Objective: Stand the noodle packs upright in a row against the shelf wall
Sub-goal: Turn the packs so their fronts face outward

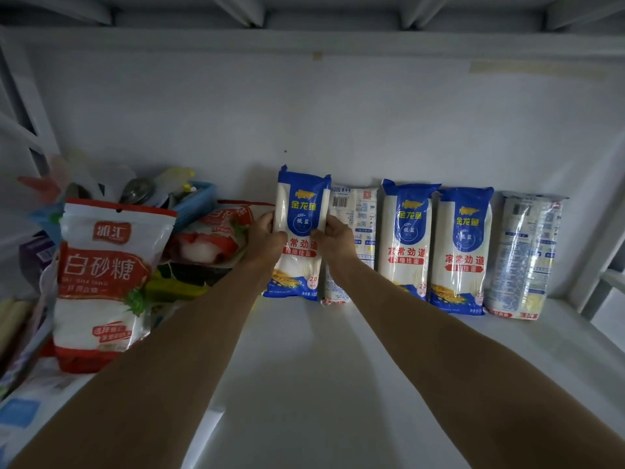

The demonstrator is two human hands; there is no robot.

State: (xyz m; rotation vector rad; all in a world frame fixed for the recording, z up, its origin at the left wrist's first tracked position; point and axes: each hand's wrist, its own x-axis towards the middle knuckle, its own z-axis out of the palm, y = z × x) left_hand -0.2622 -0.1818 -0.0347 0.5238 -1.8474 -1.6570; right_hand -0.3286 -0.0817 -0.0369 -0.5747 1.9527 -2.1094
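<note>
Five packs: upright vs shelf wall (304, 123).
Hands: L hand (265, 236), R hand (333, 236) fingers grip noodle pack (301, 235) at 9 o'clock end.

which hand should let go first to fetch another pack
Probably the left hand. Both hands grip the leftmost noodle pack, but the left is on the side of the groceries pile, while the right hand can steady the pack beside the row.

Noodle packs (302, 231) are blue and white with red lettering, sugar bag (105, 279) is red and white, basket (196, 201) blue.
</note>
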